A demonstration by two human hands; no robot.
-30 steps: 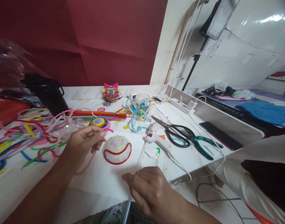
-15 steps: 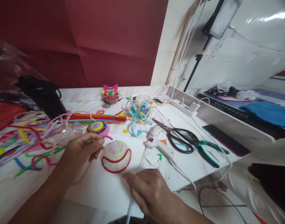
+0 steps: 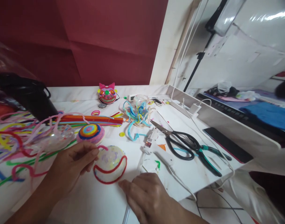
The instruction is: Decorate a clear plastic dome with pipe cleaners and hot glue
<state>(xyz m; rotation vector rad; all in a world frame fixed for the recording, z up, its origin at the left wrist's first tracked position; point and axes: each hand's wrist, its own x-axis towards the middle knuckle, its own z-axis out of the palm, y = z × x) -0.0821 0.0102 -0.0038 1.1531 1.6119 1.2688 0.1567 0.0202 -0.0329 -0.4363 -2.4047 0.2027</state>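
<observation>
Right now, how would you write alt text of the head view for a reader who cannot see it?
A person's left hand pinches a pink pipe cleaner close to a pale dome bearing a red crescent outline, while the right hand holds a translucent rod nearby. Around them lie black-handled scissors, a white glue gun and colourful pipe cleaners.

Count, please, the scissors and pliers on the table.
2. The scissors lie beyond the right hand, right of the glue gun; the pliers lie farther right, beside the scissors' handles. More may be hidden under the pipe cleaners.
</observation>
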